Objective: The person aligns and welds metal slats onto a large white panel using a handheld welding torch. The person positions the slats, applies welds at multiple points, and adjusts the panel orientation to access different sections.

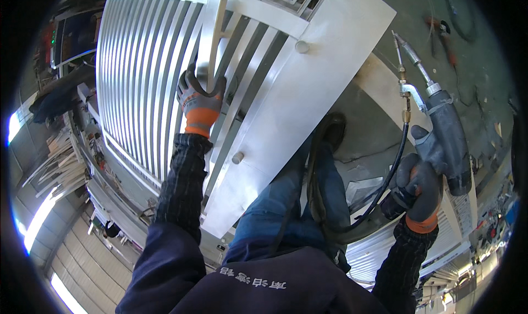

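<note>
A large silvery metal slatted panel (291, 102) lies before me, with parallel slats, a wide flat border and a cut-out scroll pattern at its far end. My left hand (201, 99), in a grey and orange glove, is closed around the near end of a short metal bar (212, 36) that rests across the slats. My right hand (421, 187), gloved alike, grips the handle of a dark welding gun (448, 124) held right of the panel. The gun's silver nozzle points away from me, clear of the panel. A thin brass-fitted wire-feed tube (406, 102) runs alongside it.
A black hose (393, 163) loops from the tube past my legs. Two short round studs, one of them a far stud (302, 47), stand on the border. Cables and a red-handled tool (448, 47) lie on the floor at far right. Metal strips (63, 154) are piled at left.
</note>
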Demonstrator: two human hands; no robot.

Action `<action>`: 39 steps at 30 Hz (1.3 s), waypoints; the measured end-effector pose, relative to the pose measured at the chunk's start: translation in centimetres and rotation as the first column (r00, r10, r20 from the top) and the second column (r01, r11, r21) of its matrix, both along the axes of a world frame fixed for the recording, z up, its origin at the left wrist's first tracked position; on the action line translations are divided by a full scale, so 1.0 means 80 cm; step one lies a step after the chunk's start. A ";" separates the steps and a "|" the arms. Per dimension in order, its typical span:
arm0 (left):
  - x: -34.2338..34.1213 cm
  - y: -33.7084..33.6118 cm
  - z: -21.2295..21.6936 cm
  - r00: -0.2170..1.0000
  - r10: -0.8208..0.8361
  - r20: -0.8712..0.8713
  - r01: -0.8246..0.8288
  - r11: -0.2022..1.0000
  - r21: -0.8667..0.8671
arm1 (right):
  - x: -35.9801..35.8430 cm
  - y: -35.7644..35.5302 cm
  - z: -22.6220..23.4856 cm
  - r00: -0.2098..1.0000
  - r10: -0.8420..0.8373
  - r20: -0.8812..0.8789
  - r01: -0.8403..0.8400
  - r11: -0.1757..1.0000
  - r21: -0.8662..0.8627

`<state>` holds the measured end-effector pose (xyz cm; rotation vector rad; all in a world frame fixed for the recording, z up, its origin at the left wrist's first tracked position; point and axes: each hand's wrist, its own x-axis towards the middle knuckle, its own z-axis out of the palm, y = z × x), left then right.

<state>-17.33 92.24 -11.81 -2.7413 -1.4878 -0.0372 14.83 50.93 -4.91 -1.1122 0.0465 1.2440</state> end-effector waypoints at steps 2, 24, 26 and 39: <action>0.059 -0.012 -0.002 0.883 0.164 0.440 0.005 0.934 -0.357 | 0.008 -0.021 -0.022 0.913 0.172 0.369 -0.141 0.984 -0.111; 0.042 -0.078 0.036 0.790 0.452 0.415 -0.041 0.715 -0.698 | 0.007 0.105 0.100 0.972 -0.045 0.229 -0.018 0.964 0.265; -0.047 -0.133 0.058 0.669 0.636 0.385 -0.186 0.645 -0.741 | 0.010 0.142 0.136 0.908 0.058 0.414 -0.187 0.942 0.279; -0.152 -0.276 -0.037 -0.295 0.950 -0.100 -0.320 -0.196 -0.927 | 0.032 0.283 0.191 0.214 0.914 0.345 -0.834 0.355 -0.423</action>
